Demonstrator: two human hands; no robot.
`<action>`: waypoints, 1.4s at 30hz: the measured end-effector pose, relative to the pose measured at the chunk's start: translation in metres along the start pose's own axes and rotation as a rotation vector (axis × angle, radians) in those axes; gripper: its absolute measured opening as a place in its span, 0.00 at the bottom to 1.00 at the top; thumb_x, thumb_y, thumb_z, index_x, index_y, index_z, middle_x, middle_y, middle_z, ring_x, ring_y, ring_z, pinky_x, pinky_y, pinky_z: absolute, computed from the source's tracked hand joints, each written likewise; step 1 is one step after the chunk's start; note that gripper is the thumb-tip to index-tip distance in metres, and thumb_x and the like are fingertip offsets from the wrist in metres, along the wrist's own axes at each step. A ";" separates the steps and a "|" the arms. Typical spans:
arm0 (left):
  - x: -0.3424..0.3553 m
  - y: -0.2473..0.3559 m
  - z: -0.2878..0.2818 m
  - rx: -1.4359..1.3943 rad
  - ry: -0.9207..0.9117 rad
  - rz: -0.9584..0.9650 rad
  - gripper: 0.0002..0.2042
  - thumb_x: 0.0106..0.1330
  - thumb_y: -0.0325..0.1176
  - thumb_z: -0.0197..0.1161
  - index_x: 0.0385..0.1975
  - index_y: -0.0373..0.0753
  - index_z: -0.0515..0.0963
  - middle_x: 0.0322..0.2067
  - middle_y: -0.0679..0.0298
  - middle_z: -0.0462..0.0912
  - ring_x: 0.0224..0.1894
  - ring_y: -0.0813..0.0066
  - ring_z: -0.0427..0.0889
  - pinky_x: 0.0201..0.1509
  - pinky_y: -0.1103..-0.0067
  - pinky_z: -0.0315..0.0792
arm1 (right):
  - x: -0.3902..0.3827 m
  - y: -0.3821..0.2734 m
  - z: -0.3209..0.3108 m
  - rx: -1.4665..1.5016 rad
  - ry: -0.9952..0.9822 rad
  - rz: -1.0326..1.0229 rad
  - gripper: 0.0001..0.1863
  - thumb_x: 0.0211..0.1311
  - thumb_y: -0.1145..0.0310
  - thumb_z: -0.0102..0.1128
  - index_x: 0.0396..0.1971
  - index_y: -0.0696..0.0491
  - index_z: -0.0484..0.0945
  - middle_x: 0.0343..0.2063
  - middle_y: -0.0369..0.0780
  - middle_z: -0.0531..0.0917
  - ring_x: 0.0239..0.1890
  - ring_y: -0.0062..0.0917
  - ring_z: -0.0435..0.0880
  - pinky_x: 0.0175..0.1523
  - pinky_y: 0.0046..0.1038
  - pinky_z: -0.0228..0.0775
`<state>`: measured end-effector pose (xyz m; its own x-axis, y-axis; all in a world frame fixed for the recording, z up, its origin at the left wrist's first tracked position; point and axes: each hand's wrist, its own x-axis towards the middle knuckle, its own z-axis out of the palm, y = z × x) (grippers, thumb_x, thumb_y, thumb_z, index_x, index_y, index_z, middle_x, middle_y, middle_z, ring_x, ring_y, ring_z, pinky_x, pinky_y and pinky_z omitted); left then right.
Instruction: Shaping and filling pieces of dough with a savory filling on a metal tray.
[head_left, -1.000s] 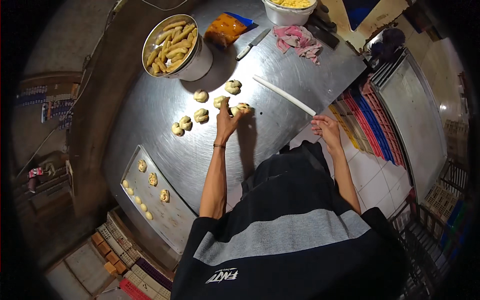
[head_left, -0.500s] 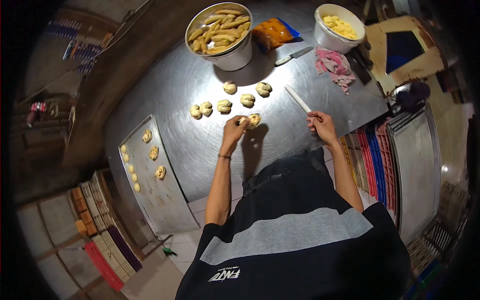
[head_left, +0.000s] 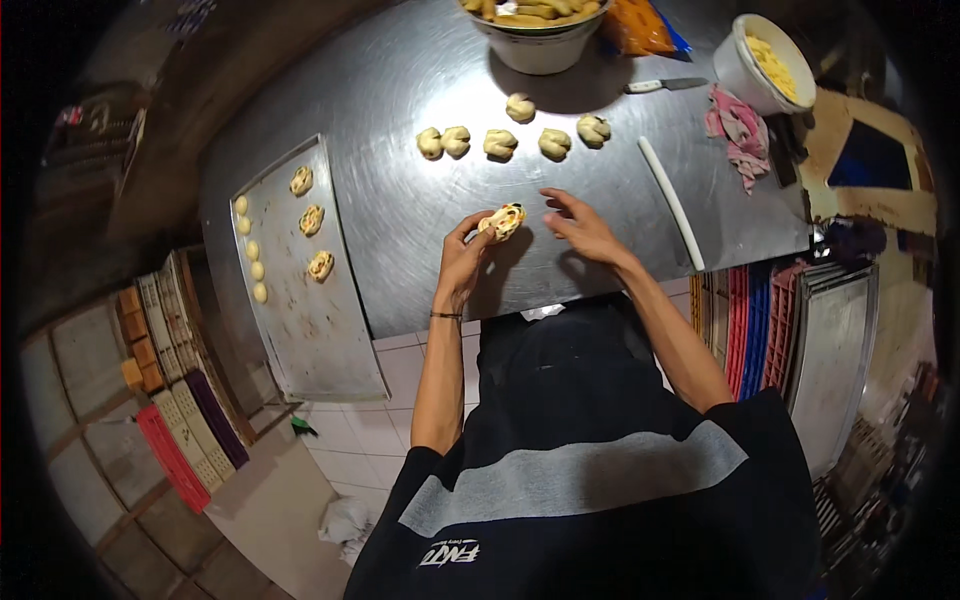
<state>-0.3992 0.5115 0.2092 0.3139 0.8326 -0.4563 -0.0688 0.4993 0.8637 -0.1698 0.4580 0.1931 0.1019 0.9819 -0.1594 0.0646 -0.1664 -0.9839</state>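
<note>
My left hand (head_left: 466,256) pinches a shaped dough piece (head_left: 502,222) with orange and dark bits showing on its cut surface, held just above the metal table. Close by on its right, my right hand (head_left: 585,232) is empty, fingers apart and pointing toward the dough. A slim white rolling pin (head_left: 670,203) lies on the table to the right of that hand. Beyond my hands several folded pale dough pieces (head_left: 500,145) form a loose row, with a single dough piece (head_left: 520,107) behind them.
On the left, a metal baking tray (head_left: 335,330) carries filled dough pieces (head_left: 311,219) and small dough balls (head_left: 257,271). Farther back are a white tub (head_left: 540,55) under a bowl of finger-shaped pieces, a knife (head_left: 668,86), a pink cloth (head_left: 740,140) and a bucket (head_left: 742,70) of yellow filling.
My right hand has let go of the rolling pin and moved left beside the dough piece. The left hand still holds that piece, its filled side now turned up. The view has shifted.
</note>
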 end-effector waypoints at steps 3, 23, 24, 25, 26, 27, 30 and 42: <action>-0.024 0.006 0.009 -0.134 -0.057 0.045 0.18 0.69 0.24 0.60 0.58 0.32 0.73 0.50 0.56 0.80 0.46 0.72 0.82 0.51 0.79 0.79 | 0.021 -0.010 0.022 -0.006 -0.292 0.075 0.23 0.72 0.61 0.56 0.60 0.57 0.72 0.46 0.39 0.83 0.45 0.20 0.80 0.46 0.24 0.75; -0.070 -0.066 -0.023 -0.382 0.705 0.296 0.12 0.74 0.28 0.56 0.55 0.42 0.72 0.49 0.62 0.77 0.46 0.74 0.79 0.50 0.75 0.77 | 0.053 -0.006 0.133 -0.355 -0.644 -0.289 0.12 0.62 0.67 0.63 0.37 0.62 0.80 0.24 0.53 0.83 0.29 0.39 0.85 0.36 0.36 0.74; -0.065 -0.073 -0.021 -0.305 0.750 0.248 0.12 0.70 0.30 0.62 0.51 0.39 0.75 0.49 0.60 0.77 0.44 0.73 0.79 0.45 0.77 0.78 | 0.054 0.009 0.129 -0.348 -0.629 -0.300 0.11 0.63 0.67 0.61 0.38 0.60 0.82 0.30 0.52 0.83 0.34 0.42 0.84 0.39 0.38 0.75; -0.067 -0.088 -0.025 -0.310 0.748 0.243 0.12 0.70 0.30 0.62 0.51 0.39 0.75 0.49 0.60 0.77 0.44 0.73 0.79 0.45 0.77 0.78 | 0.050 0.011 0.130 -0.353 -0.630 -0.295 0.11 0.63 0.67 0.61 0.38 0.60 0.82 0.30 0.52 0.83 0.34 0.42 0.84 0.39 0.38 0.75; -0.073 -0.102 -0.029 0.163 0.932 0.221 0.12 0.67 0.31 0.66 0.48 0.38 0.77 0.49 0.59 0.77 0.44 0.73 0.79 0.44 0.78 0.78 | 0.044 0.013 0.132 -0.421 -0.621 -0.358 0.11 0.62 0.68 0.61 0.38 0.60 0.81 0.31 0.53 0.82 0.35 0.45 0.83 0.40 0.40 0.74; -0.076 -0.114 -0.030 0.649 1.072 0.190 0.12 0.63 0.31 0.69 0.45 0.36 0.79 0.49 0.59 0.77 0.44 0.72 0.79 0.43 0.79 0.78 | 0.036 0.015 0.133 -0.492 -0.607 -0.414 0.11 0.62 0.68 0.60 0.38 0.60 0.81 0.31 0.53 0.81 0.36 0.48 0.82 0.41 0.42 0.73; -0.091 -0.109 -0.021 0.600 1.081 0.080 0.12 0.60 0.29 0.71 0.41 0.32 0.80 0.42 0.55 0.82 0.39 0.72 0.83 0.42 0.78 0.79 | 0.010 0.017 0.139 -0.459 -0.526 -0.291 0.10 0.58 0.71 0.59 0.37 0.62 0.77 0.32 0.55 0.79 0.36 0.54 0.79 0.42 0.47 0.72; -0.076 0.047 -0.007 0.958 0.509 0.385 0.21 0.70 0.35 0.57 0.58 0.27 0.71 0.57 0.40 0.75 0.62 0.44 0.72 0.65 0.63 0.67 | -0.005 -0.059 0.076 -0.118 -0.500 0.228 0.17 0.71 0.66 0.53 0.52 0.61 0.77 0.34 0.48 0.87 0.36 0.30 0.88 0.40 0.31 0.79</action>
<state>-0.4329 0.4729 0.2827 -0.0050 0.9996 0.0281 0.7393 -0.0153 0.6731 -0.2496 0.4695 0.2460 -0.3547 0.8382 -0.4142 0.2096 -0.3605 -0.9089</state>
